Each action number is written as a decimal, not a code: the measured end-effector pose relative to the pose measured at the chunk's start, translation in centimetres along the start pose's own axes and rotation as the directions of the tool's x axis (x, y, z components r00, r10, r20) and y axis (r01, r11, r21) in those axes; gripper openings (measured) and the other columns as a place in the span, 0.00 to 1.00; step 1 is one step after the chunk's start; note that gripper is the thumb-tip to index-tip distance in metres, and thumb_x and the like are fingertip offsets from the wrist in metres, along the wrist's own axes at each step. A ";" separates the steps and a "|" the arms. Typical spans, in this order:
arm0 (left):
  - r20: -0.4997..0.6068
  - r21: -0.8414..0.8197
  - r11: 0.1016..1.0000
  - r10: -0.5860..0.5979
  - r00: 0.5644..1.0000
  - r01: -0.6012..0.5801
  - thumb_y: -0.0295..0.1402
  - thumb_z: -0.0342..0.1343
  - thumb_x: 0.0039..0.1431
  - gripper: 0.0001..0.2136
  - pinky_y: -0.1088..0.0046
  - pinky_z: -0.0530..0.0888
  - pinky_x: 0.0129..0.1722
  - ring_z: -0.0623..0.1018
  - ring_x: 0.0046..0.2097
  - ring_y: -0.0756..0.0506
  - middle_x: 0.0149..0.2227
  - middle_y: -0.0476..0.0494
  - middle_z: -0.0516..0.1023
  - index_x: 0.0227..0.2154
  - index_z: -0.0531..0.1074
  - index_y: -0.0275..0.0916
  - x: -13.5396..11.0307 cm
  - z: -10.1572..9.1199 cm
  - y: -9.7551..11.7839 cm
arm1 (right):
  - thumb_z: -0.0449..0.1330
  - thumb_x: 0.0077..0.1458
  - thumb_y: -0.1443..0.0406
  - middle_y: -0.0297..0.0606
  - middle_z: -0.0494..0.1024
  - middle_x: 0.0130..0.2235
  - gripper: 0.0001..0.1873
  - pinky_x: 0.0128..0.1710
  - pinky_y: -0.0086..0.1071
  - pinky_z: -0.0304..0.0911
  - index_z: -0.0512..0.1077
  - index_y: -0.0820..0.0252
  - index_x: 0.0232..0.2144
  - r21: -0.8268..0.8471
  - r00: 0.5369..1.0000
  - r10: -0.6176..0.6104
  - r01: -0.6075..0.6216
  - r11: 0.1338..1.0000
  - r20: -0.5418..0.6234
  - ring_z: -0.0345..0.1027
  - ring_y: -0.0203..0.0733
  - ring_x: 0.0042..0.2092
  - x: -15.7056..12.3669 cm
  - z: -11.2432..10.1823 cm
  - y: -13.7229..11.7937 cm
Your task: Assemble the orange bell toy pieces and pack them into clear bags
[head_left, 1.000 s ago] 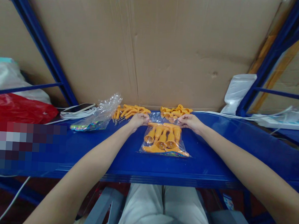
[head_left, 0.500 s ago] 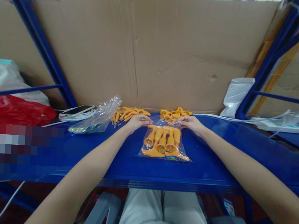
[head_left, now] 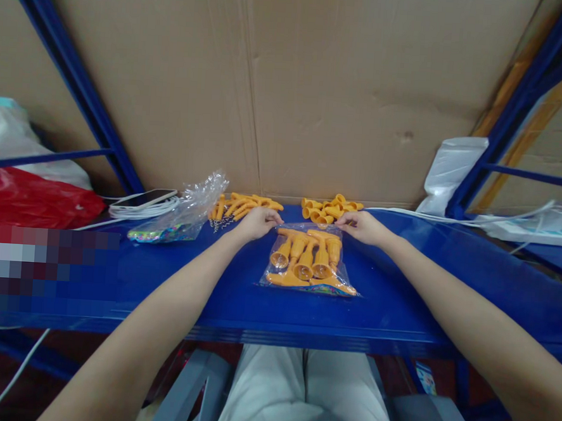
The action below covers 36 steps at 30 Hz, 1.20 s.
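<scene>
A clear plastic bag [head_left: 306, 260] holding several orange funnel-shaped plastic parts lies flat on the blue shelf [head_left: 390, 300] in front of me. My left hand [head_left: 259, 222] pinches the bag's far left corner with closed fingers. At the far right corner my right hand [head_left: 360, 227] is closed on the bag's top edge in the same way. Just behind my hands lie two loose heaps of orange parts, long ones [head_left: 243, 207] to the left and short cone ones [head_left: 331, 208] to the right.
A stack of empty clear bags [head_left: 185, 214] with coloured edges lies to the left, beside a phone [head_left: 143, 199] on a coiled white cable. A red bag [head_left: 29, 198] sits far left, a white bag [head_left: 450, 170] far right. Cardboard [head_left: 293, 90] walls the back.
The view has shifted slightly. Both hands stay at the bag's top edge, with the fingers drawn in a little tighter on its corners.
</scene>
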<state>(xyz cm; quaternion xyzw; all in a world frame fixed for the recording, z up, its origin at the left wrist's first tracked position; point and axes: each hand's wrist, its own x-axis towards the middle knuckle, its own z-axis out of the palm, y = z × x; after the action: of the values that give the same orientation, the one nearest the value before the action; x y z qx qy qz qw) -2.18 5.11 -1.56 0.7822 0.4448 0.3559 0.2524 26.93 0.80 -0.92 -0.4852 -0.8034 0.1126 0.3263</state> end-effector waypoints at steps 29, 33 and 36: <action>0.236 0.337 0.922 0.114 0.965 -0.192 0.25 0.54 0.51 0.12 0.73 0.67 0.50 0.77 0.45 0.46 0.39 0.47 0.81 0.33 0.80 0.46 -2.0 -0.6 2.5 | 0.56 0.53 0.71 0.37 0.79 0.44 0.16 0.47 0.39 0.65 0.77 0.52 0.41 -0.311 0.966 -0.130 0.198 0.929 0.225 0.72 0.48 0.47 -0.5 -0.6 -2.2; 0.238 0.332 0.921 0.126 0.963 -0.203 0.25 0.53 0.50 0.13 0.72 0.67 0.49 0.77 0.44 0.45 0.38 0.47 0.81 0.33 0.80 0.46 -2.2 -0.6 2.4 | 0.59 0.52 0.69 0.37 0.80 0.39 0.12 0.46 0.38 0.65 0.79 0.51 0.37 -0.283 0.965 -0.165 0.220 0.934 0.205 0.73 0.47 0.44 -0.5 -0.3 -1.9; 0.266 0.343 0.909 0.147 0.953 -0.236 0.24 0.52 0.51 0.14 0.72 0.67 0.48 0.77 0.44 0.45 0.39 0.47 0.81 0.33 0.79 0.46 -2.3 -0.5 2.5 | 0.57 0.53 0.69 0.38 0.80 0.38 0.12 0.45 0.37 0.65 0.79 0.52 0.36 -0.320 0.964 -0.156 0.221 0.921 0.215 0.73 0.47 0.43 -0.6 -0.1 -2.1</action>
<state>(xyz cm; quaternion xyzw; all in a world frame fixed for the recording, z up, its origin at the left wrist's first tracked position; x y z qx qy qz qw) -2.12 1.91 -0.21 0.8922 0.3916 0.1939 0.1144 25.76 -0.81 -0.05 -0.4419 -0.8806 -0.0157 0.1705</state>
